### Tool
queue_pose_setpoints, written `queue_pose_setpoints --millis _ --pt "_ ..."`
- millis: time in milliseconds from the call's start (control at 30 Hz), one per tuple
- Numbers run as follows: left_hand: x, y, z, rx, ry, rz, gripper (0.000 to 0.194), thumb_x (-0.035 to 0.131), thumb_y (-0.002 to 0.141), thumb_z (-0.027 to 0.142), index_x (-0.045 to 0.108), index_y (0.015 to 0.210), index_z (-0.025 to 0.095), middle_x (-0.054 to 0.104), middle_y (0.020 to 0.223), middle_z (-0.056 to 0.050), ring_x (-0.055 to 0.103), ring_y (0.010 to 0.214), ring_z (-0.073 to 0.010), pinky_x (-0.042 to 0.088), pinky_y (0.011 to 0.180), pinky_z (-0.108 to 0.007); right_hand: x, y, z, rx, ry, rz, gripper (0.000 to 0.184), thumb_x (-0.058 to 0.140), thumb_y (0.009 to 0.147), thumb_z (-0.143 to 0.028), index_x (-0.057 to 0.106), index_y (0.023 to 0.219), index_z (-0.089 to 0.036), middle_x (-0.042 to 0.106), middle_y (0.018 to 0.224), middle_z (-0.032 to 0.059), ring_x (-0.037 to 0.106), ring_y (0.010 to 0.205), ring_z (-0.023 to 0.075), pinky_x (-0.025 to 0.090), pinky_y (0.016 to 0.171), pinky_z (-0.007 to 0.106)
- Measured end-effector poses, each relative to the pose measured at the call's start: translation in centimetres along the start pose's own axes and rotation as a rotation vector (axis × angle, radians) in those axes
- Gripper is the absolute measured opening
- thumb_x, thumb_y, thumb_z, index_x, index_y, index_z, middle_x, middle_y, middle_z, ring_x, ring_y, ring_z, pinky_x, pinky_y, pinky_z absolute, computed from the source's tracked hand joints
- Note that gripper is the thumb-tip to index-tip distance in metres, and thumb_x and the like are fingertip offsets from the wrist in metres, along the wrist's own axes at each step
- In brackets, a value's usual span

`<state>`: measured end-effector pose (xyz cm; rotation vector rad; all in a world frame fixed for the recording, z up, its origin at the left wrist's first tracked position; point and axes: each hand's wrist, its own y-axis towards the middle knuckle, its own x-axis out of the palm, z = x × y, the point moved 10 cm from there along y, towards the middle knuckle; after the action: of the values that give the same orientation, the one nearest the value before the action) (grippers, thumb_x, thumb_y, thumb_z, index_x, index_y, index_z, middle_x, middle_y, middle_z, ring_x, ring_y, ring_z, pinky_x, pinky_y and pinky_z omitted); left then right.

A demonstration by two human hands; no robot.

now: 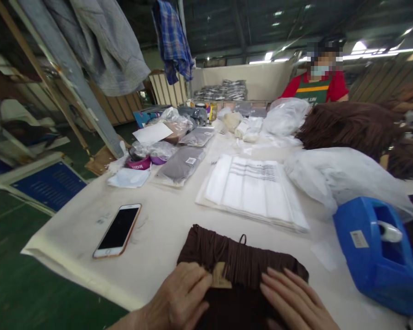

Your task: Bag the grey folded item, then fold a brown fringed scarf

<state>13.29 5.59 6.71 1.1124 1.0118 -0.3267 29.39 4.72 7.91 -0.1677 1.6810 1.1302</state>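
Note:
A dark brown ribbed garment (239,263) lies folded at the near edge of the white table (158,229). My left hand (182,293) rests on its left side, fingers curled, fingertips touching a small tan tag (221,276). My right hand (292,298) lies flat on the garment's right side with fingers stretched out and together. Neither hand lifts the cloth.
A phone (118,230) lies screen-up at the left. A stack of clear plastic bags (254,190) sits ahead, a blue tape dispenser (378,252) at the right. More brown garments (358,126) pile at the far right. A person in red (318,85) stands across the table.

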Motion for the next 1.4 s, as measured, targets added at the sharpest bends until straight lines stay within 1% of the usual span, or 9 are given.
queue_pose_setpoints --millis 133,233,433,633,700,833,1033,1233,1400 --pt "0.7 1.3 -0.3 -0.081 0.085 -0.113 0.027 0.040 0.085 0.016 0.051 0.108 0.007 0.058 0.095 -0.014 0.053 0.090 -0.0232 0.051 0.075 -0.039 4.6 1.4 7.8 0.741 0.168 -0.147 0.042 0.045 0.084 -0.036 0.053 0.116 -0.010 0.069 0.101 0.0134 0.065 0.092 0.0269 0.050 0.080 0.043" --pt "1.3 1.9 0.6 -0.055 0.173 -0.137 0.025 0.038 0.086 0.015 0.051 0.106 0.007 0.058 0.089 -0.012 0.053 0.084 -0.0225 0.050 0.070 -0.037 9.2 2.8 10.1 0.965 0.339 -0.332 0.040 0.048 0.082 -0.032 0.055 0.112 -0.007 0.071 0.082 0.0115 0.066 0.083 0.0289 0.049 0.075 0.043" --pt "2.8 1.9 1.4 0.002 0.345 -0.191 0.030 0.032 0.086 0.008 0.053 0.106 0.004 0.056 0.078 -0.009 0.053 0.069 -0.0201 0.047 0.060 -0.035 8.5 4.9 7.9 0.821 0.453 -0.216 0.030 0.050 0.081 -0.024 0.056 0.109 -0.018 0.071 0.086 0.0035 0.066 0.081 0.0182 0.049 0.078 0.031" --pt "2.3 2.1 2.8 0.117 0.441 -0.092 0.039 0.020 0.087 0.007 0.059 0.091 0.004 0.058 0.076 -0.012 0.055 0.070 -0.0214 0.045 0.060 -0.034 1.7 2.8 -2.1 0.097 0.244 0.060 0.030 0.048 0.082 -0.014 0.053 0.112 -0.018 0.071 0.090 0.0036 0.066 0.083 0.0126 0.053 0.073 0.021" --pt "1.2 2.4 3.3 0.145 0.418 -0.036 0.039 0.021 0.088 0.007 0.059 0.090 0.005 0.059 0.078 -0.012 0.056 0.073 -0.0207 0.045 0.064 -0.035 0.5 1.9 -3.5 -0.008 0.084 0.117 0.027 0.049 0.081 -0.012 0.056 0.106 -0.018 0.071 0.085 0.0022 0.067 0.081 0.0129 0.052 0.071 0.022" --pt "-1.2 2.7 3.4 0.114 0.278 0.035 0.028 0.030 0.087 0.008 0.058 0.086 0.009 0.057 0.071 -0.006 0.052 0.065 -0.0175 0.042 0.059 -0.032 -0.7 1.5 -2.4 0.037 -0.139 0.218 0.025 0.048 0.082 -0.015 0.059 0.104 -0.017 0.070 0.095 0.0057 0.064 0.093 0.0177 0.049 0.078 0.031" --pt "-4.2 3.3 -0.5 -0.248 0.178 0.236 0.014 0.041 0.085 0.008 0.054 0.086 0.013 0.057 0.072 -0.004 0.052 0.066 -0.0145 0.045 0.059 -0.026 0.6 1.2 -1.1 0.105 -0.272 0.174 0.028 0.045 0.083 -0.018 0.058 0.107 -0.014 0.066 0.107 0.0092 0.059 0.105 0.0219 0.040 0.093 0.041" --pt "0.1 3.4 0.6 -0.139 0.480 0.050 0.026 0.032 0.089 0.014 0.058 0.092 0.011 0.062 0.077 -0.008 0.056 0.069 -0.0180 0.049 0.062 -0.031 0.5 0.0 -1.8 0.024 -0.262 0.219 0.024 0.050 0.080 -0.013 0.062 0.100 -0.017 0.070 0.096 0.0036 0.063 0.096 0.0175 0.044 0.092 0.034" --pt "1.0 1.4 1.3 -0.007 0.499 0.150 0.030 0.033 0.092 0.023 0.062 0.088 0.015 0.068 0.076 -0.005 0.062 0.068 -0.0160 0.048 0.064 -0.029 -2.1 -1.5 0.5 0.134 -0.200 0.274 0.025 0.054 0.079 -0.014 0.061 0.102 -0.024 0.071 0.092 0.0022 0.066 0.089 0.0167 0.054 0.080 0.030"
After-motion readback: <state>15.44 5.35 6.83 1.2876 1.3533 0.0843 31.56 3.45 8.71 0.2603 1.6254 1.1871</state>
